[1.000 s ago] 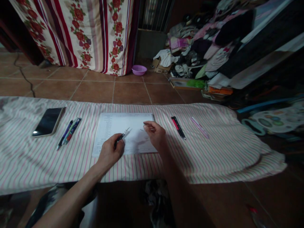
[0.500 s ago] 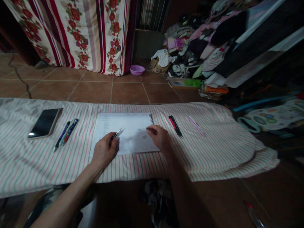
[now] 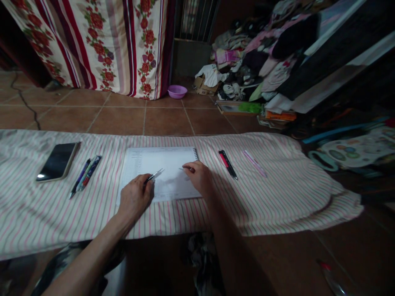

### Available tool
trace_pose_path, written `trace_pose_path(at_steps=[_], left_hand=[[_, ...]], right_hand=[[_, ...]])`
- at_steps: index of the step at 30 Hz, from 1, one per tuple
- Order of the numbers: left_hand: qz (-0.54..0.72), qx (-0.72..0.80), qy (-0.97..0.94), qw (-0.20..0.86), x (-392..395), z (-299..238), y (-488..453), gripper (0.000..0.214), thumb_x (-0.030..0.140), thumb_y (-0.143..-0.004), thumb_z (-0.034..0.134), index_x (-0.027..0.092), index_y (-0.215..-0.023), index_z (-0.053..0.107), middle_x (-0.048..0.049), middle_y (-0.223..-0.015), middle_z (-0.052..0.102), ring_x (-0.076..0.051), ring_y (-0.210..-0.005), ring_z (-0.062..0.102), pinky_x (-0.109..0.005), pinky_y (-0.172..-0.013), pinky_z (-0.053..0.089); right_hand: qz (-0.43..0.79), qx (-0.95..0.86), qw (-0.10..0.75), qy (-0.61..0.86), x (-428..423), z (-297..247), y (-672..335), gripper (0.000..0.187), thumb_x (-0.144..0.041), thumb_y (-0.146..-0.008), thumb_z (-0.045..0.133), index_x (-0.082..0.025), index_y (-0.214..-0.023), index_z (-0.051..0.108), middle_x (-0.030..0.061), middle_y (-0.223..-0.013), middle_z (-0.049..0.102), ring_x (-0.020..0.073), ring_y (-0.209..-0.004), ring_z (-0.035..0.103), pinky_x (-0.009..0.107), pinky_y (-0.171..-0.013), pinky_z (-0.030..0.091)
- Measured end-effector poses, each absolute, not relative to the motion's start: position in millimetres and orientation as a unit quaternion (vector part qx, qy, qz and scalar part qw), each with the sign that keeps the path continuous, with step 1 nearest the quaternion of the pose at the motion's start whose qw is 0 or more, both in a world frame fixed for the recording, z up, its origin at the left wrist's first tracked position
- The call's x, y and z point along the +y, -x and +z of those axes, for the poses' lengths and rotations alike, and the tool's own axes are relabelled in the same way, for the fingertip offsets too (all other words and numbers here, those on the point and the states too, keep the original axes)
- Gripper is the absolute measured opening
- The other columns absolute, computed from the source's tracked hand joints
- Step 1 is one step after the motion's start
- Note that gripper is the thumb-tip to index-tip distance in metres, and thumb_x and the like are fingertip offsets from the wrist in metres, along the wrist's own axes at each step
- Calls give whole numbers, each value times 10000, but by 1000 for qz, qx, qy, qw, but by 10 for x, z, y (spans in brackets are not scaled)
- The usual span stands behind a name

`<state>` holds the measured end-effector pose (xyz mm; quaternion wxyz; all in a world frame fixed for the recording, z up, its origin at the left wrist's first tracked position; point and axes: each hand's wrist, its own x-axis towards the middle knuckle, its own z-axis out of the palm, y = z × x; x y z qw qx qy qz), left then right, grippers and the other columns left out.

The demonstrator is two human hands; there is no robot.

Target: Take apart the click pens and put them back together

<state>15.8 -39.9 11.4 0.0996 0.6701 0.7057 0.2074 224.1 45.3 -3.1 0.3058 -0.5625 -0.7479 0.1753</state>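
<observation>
My left hand (image 3: 136,193) rests at the lower left of an open spiral notebook (image 3: 168,156). Its fingers are closed on a pen (image 3: 153,176), whose thin, pale end points up and right over the page. Over the right half of the page, my right hand (image 3: 199,177) pinches a small dark piece (image 3: 189,168) with a thin, light tip pointing left. What kind of thing this piece is, I cannot make out, as the fingers cover most of it. A gap of bare page lies between the two tips.
On the striped cloth (image 3: 277,197), a phone (image 3: 57,161) and several pens (image 3: 85,176) lie to the left. A black and red pair of pens (image 3: 228,165) and a pink pen (image 3: 255,163) lie to the right. Beyond are a purple basin (image 3: 177,92) and piled clothes (image 3: 243,57).
My right hand has moved left across the page with its small piece, closer to the pen. The pen in my left hand has shifted slightly right and tilted flatter.
</observation>
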Motion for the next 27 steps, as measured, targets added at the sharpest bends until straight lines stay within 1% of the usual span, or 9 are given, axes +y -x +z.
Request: trace_pose_path(at_steps=[10, 14, 18, 22, 27], left_hand=[[196, 703, -676, 100, -422, 139, -157, 324, 305, -871, 369, 154, -1052, 591, -83, -998, 668, -224, -877, 630, -315, -727, 471], [192, 698, -682, 102, -434, 146, -167, 319, 308, -874, 367, 165, -1049, 592, -75, -998, 670, -214, -879, 631, -305, -733, 469], [187, 698, -683, 105, -445, 163, -177, 313, 305, -875, 367, 175, -1053, 590, -65, -992, 672, -206, -884, 630, -296, -735, 469], [183, 700, -682, 110, -436, 177, -204, 306, 302, -874, 373, 179, -1058, 585, -59, -994, 669, -204, -887, 625, -293, -736, 466], [182, 694, -689, 104, -415, 178, -237, 303, 293, -877, 364, 180, -1049, 587, -64, -978, 669, -203, -866, 625, -293, -715, 464]], right_hand=[[143, -754, 246, 592, 464, -36, -2151, 95, -160, -748, 608, -194, -800, 680, 49, -800, 633, 155, -737, 594, 259, -718, 438], [123, -760, 244, 590, 454, -27, -2137, 83, -159, -757, 592, -200, -753, 665, 39, -777, 627, 155, -756, 584, 252, -719, 419], [122, -763, 259, 579, 457, -15, -2136, 97, -144, -759, 574, -194, -732, 652, 39, -771, 622, 152, -742, 577, 251, -709, 417], [163, -759, 297, 556, 454, 40, -2139, 95, -153, -766, 550, -191, -744, 634, 31, -776, 641, 143, -709, 584, 255, -701, 430], [282, -711, 350, 540, 434, 97, -2124, 70, -192, -748, 543, -200, -743, 613, 8, -719, 662, 148, -684, 625, 259, -664, 466]])
